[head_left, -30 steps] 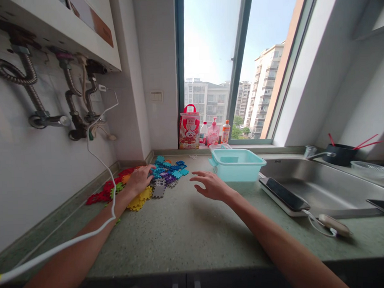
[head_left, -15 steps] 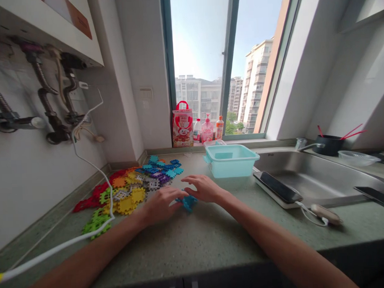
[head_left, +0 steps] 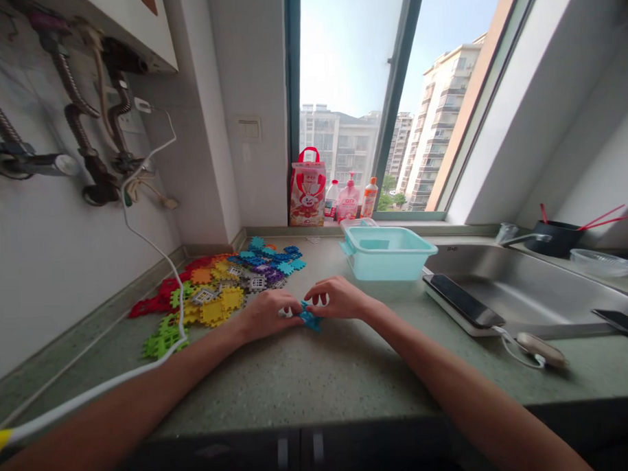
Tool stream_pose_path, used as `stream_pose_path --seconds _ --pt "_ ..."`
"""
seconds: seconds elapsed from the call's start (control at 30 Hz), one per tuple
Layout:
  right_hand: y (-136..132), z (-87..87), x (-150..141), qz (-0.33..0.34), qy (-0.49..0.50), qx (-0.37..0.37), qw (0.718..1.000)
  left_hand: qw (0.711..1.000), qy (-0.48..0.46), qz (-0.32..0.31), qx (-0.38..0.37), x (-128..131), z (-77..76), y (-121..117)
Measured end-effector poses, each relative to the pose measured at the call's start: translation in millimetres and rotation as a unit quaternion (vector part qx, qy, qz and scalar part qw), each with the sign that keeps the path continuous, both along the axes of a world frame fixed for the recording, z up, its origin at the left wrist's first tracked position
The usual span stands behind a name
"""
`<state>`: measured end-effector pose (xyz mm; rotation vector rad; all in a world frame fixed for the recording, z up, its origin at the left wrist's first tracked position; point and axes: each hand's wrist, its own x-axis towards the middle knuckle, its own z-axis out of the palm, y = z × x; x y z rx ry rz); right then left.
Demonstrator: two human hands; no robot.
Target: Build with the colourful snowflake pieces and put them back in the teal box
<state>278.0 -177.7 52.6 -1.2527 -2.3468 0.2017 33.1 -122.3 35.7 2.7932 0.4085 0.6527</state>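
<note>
Found blue pieces (head_left: 311,321) clamped between thumb and fingertips of left hand (head_left: 265,314) and right hand (head_left: 339,300), both grips nearly closed. Located between front and rear edges of counter (head_left: 278,388), nearer front than tub (head_left: 390,264), right of coloured pile (head_left: 213,311). Cannot count blue pieces; partly covered by fingers. Noted phone (head_left: 626,324) cut off at right.

Speckled countertop (head_left: 360,385) bearing pieces (head_left: 221,307), tub (head_left: 390,260).

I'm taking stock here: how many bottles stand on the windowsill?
3: red-capped bottle beside the bag, pink pump bottle, then orange-capped bottle rightmost. The bag might hide more.
</note>
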Motion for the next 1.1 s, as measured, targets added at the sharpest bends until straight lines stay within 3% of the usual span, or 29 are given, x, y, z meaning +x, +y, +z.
stream_pose_path --seconds 0.13,0.3,0.4,0.57,0.93,1.1 --pt "2 -1.1 3 0.019 -0.007 -0.024 1.0 0.999 -0.019 0.004 -0.036 1 -8.2 6" --pt "9 -3.2 12 -0.039 0.0 -0.027 0.999 0.996 -0.032 0.019 -0.078 3 -15.5 9" --pt "12 -4.3 14 -0.037 -0.006 -0.056 0.998 0.996 -0.027 0.043 -0.078 5 -14.1 6" --pt "12 -6.4 10 -0.054 -0.025 -0.044 0.997 0.997 0.004 0.081 -0.017 7 -5.0 -4" --pt "11 -5.0 -7 -0.078 -0.049 -0.017 0.996 0.993 0.04 0.08 0.078 6 3.7 -10" --pt "15 -6.4 5 -0.059 0.029 -0.07 0.995 0.989 0.042 0.072 0.125 -10 11.6 3"
